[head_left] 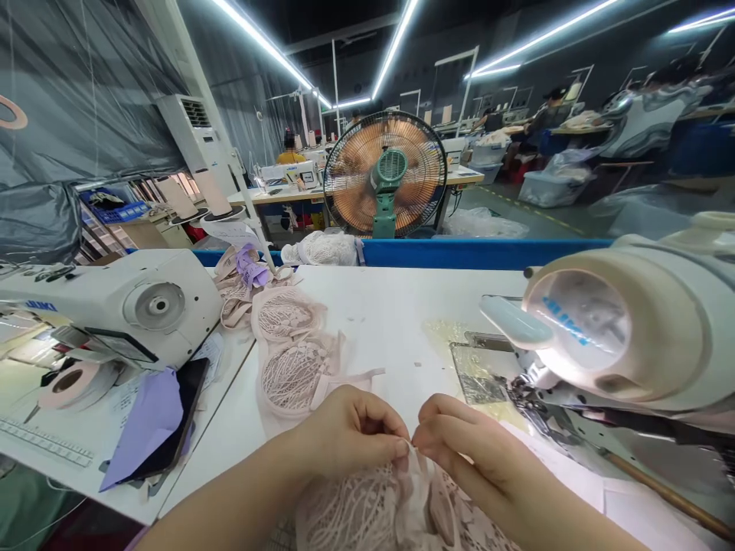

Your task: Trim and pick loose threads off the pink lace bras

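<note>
A pale pink lace bra (350, 509) hangs below my hands at the table's near edge, partly covered by them. My left hand (350, 432) pinches a narrow edge of it between thumb and forefinger. Close beside it, my right hand (476, 444) pinches the same edge, the fingertips of both hands nearly touching. Just beyond my left hand, another pale lace bra (292, 375) lies on the white tabletop (396, 306). A white sewing machine (620, 321) stands to the right of my right hand, its lamp lit.
At left stands a second sewing machine (115, 298), with a tape roll (74, 386), a purple paper (143, 421) and a dark phone-like slab (187, 421) near it. Bundled straps (238, 283) lie behind. A large fan (390, 168) stands past the blue table edge; people sit farther off.
</note>
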### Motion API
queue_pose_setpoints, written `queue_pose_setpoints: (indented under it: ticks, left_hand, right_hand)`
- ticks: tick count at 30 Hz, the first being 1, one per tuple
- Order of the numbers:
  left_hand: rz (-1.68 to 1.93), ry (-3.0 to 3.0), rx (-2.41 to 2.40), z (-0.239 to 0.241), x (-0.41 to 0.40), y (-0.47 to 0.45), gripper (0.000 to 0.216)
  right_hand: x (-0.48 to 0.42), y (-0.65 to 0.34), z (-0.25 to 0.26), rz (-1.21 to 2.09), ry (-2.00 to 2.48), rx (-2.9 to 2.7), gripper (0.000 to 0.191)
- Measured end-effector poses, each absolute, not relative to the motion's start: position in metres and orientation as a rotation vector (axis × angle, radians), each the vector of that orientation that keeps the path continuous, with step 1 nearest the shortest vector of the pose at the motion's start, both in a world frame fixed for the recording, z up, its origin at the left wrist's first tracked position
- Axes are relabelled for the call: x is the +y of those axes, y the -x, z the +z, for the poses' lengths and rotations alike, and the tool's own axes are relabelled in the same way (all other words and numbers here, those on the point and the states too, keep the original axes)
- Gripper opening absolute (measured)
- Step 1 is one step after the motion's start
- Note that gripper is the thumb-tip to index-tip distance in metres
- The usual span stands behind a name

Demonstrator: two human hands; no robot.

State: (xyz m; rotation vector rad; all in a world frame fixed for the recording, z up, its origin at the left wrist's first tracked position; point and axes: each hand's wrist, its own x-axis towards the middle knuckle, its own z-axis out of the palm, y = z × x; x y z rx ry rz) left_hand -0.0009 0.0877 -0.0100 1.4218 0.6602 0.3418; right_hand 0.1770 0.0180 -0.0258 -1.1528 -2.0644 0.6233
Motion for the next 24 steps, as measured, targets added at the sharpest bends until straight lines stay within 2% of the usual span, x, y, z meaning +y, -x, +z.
queue_pose_setpoints:
  ticks: [5,15,21,24]
  left_hand:
    - [0.367,-1.435,0.710,-0.008,0.088,0.000,0.007]
    - [0.493,-1.527,0.817,-0.014,0.086,0.000,0.010]
    - [0.592,-1.528,0.900,-0.021,0.088,-0.001,0.007]
    - [0.632,-1.538,0.846,-0.019,0.088,0.000,0.008]
  right_hand:
    - [0.021,-0.177,-0.029,0.571,1.156,-2.054,0.019]
    - [0.024,-0.162,-0.030,0.262,1.258,-1.978,0.020]
    - [0.024,-0.165,-0.023,-0.320,1.385,-2.026,0.023]
    - [0.026,-0.150,-0.013,-0.385,1.276,-2.036,0.017]
